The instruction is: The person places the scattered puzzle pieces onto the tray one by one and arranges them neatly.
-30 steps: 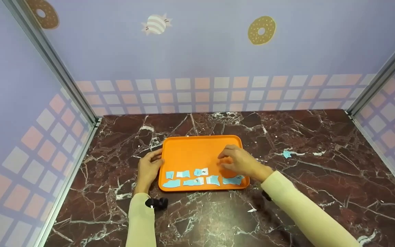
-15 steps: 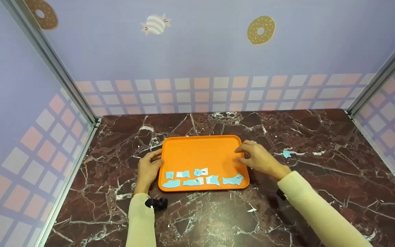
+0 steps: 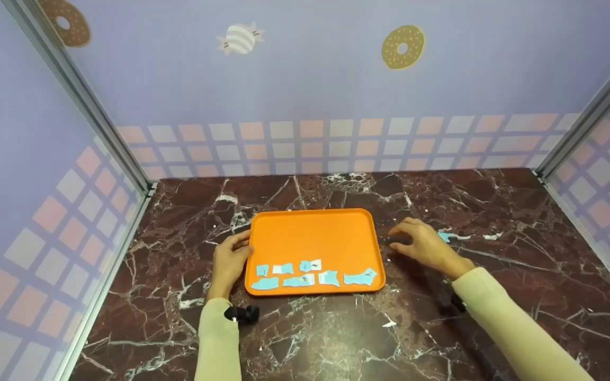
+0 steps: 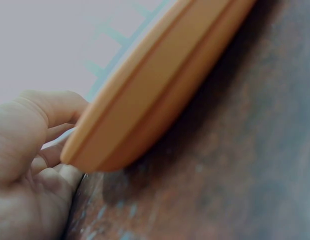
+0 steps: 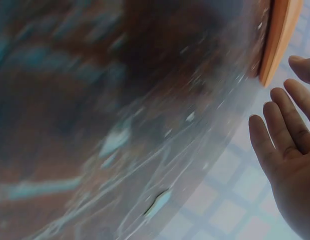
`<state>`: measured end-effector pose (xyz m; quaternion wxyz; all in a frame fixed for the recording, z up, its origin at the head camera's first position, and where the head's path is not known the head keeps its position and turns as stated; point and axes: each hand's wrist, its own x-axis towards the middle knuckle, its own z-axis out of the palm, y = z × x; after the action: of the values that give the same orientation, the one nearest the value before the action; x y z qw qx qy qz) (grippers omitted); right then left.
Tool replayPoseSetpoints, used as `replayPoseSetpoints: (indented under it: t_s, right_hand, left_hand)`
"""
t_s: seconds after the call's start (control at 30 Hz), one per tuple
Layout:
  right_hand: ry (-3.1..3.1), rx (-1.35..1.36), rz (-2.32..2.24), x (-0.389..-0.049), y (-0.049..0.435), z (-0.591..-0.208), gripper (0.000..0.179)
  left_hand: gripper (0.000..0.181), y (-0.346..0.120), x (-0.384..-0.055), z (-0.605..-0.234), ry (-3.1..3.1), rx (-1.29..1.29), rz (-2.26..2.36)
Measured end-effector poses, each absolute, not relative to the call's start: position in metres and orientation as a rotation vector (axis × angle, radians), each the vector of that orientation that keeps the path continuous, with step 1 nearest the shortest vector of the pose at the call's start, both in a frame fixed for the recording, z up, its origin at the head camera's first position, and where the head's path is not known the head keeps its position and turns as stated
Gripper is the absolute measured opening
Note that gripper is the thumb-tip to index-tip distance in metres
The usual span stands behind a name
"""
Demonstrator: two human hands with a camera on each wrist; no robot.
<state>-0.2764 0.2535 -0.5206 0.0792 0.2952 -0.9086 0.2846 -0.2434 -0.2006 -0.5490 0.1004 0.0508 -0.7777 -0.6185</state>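
An orange tray [image 3: 310, 227] lies on the table, with several light-blue and white torn paper pieces [image 3: 265, 283] in two rows along its near side. My left hand [image 3: 229, 262] holds the tray's left rim; in the left wrist view its thumb [image 4: 64, 107] is against the rim and the other fingers are partly hidden behind it. To the right of the tray, my right hand [image 3: 427, 246] is over the table with nothing in its loosely bent fingers [image 5: 282, 127]. Just beyond it, one more blue paper piece [image 3: 444, 236] lies on the table, partly covered by the hand.
The tabletop [image 3: 337, 338] is dark red marble with white veins. Patterned lilac walls [image 3: 310, 79] enclose it at the back and both sides. A small whitish fleck [image 3: 389, 324] shows on the table near the tray's front right corner.
My right hand has moved rightward from above the tray to over the table beside it, nearing the lone blue paper piece. My left hand and the tray have stayed put.
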Motion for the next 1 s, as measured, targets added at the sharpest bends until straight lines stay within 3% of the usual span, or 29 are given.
replayPoseSetpoints:
  t_s: [0.3,0.6,1.0]
  right_hand:
    - [-2.769,0.763,0.857,-0.277,0.286,-0.521,0.024]
    - [-2.755,0.704,0.857,-0.280,0.317,-0.524,0.020]
    - [-2.831,0.603,0.796,-0.279,0.346,-0.526,0.024]
  left_hand:
    - [0.038,-0.194,-0.226,-0.517,-2.296,0.114,-1.841]
    - [0.038,-0.205,-0.250,-0.561,-2.293,0.124,-1.816]
    - [0.040,-0.206,-0.250,-0.559,-2.334,0.196,-1.831]
